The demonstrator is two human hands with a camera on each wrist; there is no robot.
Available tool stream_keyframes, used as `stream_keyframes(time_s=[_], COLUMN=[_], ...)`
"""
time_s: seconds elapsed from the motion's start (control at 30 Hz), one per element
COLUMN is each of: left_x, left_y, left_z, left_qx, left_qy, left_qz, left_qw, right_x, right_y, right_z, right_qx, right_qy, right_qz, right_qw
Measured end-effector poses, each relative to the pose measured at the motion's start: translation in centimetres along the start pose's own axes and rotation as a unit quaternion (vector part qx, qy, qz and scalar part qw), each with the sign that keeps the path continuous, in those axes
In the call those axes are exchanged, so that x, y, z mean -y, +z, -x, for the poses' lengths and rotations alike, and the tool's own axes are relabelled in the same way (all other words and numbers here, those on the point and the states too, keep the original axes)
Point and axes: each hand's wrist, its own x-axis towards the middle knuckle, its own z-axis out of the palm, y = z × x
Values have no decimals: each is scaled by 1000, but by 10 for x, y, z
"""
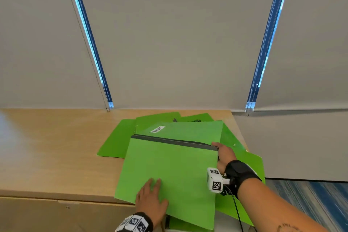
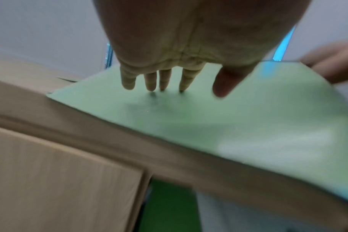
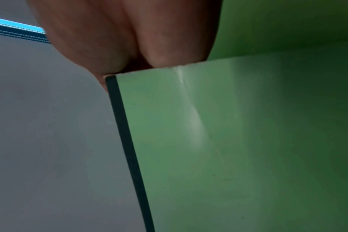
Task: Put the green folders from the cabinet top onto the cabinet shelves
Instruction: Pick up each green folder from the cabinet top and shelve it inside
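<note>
Several green folders lie fanned on the wooden cabinet top (image 1: 56, 147). The topmost folder (image 1: 169, 171), with a dark spine strip along its far edge, overhangs the cabinet's front edge. My right hand (image 1: 223, 153) grips its far right corner by the spine, thumb on top; in the right wrist view the palm (image 3: 129, 39) meets the folder's edge (image 3: 228, 141) and the fingers are hidden. My left hand (image 1: 152, 194) rests on the folder's near left part, and its straight fingertips (image 2: 151, 84) touch the cover (image 2: 228, 125). A labelled folder (image 1: 188, 128) lies beneath.
More green folders (image 1: 116, 137) spread left and right under the top one. Grey window blinds (image 1: 169, 43) rise right behind the cabinet. A cabinet door (image 2: 50, 180) stands beside an opening where something green (image 2: 169, 204) shows. Blue carpet (image 1: 310, 199) lies to the right.
</note>
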Motion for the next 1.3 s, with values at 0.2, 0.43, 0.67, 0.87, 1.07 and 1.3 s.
stream_keyframes(time_s=[0.2, 0.43, 0.67, 0.87, 1.07, 1.3], left_x=[-50, -60, -31, -2, 20, 26], left_y=[-94, -142, -120, -116, -101, -61], left_z=[-12, -23, -29, -21, -9, 8], left_qx=[-35, -76, -133, -185, -197, -141], left_qy=[-45, -74, -87, -103, -120, -137], left_qz=[443, 691, 713, 645, 535, 519], left_qw=[895, 715, 683, 734, 813, 832], right_x=[18, -11, -37, -40, -32, -71], right_y=[50, 59, 47, 17, 9, 3], right_z=[57, 88, 101, 89, 66, 77], right_qx=[147, 251, 311, 247, 94, 167], right_qy=[32, 59, 119, 79, -146, -48], right_qz=[-84, -65, 7, 178, 265, 146], right_qw=[985, 964, 943, 949, 948, 974])
